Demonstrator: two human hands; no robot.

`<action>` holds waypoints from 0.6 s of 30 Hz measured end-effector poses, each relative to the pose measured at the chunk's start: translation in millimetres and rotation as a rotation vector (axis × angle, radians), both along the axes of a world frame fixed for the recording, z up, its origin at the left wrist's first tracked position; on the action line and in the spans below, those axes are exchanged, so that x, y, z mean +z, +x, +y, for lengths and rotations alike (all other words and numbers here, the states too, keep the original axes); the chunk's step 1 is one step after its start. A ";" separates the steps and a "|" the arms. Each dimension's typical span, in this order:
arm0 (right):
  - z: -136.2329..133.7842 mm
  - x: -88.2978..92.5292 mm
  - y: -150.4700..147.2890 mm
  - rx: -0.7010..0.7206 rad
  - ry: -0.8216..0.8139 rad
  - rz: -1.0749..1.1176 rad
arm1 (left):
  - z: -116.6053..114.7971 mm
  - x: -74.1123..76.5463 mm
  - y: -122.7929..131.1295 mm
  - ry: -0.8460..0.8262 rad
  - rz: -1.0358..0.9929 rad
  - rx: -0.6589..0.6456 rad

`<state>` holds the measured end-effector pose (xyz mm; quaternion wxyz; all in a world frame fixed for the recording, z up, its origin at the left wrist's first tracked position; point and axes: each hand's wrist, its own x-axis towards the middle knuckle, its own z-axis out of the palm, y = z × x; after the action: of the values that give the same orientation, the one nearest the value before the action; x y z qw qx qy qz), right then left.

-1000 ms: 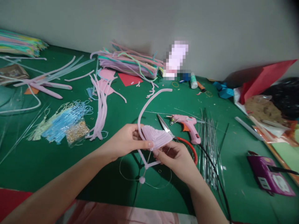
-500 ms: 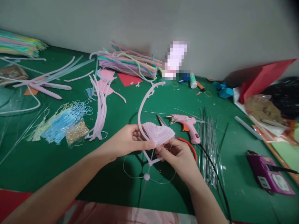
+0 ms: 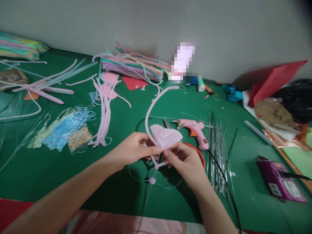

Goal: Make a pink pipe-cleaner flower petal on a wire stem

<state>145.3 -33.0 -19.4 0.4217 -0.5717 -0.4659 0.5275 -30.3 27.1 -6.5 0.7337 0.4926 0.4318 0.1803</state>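
My left hand and my right hand together hold a pink pipe-cleaner piece above the green table. It is a fan-shaped woven part with a long curved pink stem arching up and away. A small pink pompom hangs below it on a thin stem. My left thumb presses the fan's lower edge; my right fingers pinch beneath it. Thin clear wire loops under both hands.
A pink glue gun and red-handled scissors lie just beyond my right hand. Thin wires, loose pink pipe cleaners, a pastel pipe-cleaner stack, blue tassels and a purple box surround them.
The pink piece has been lifted and turned slightly, its curved stem swinging a little. Both hands kept their grip and shifted slightly upward.
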 end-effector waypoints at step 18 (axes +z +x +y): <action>1.2 -2.5 -5.3 -0.050 -0.063 -0.030 | -2.1 1.6 7.0 -0.014 0.020 0.055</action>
<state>140.0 -31.9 -21.9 0.4098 -0.6039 -0.4409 0.5226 -23.3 25.0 -4.9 0.7276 0.4772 0.4537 0.1923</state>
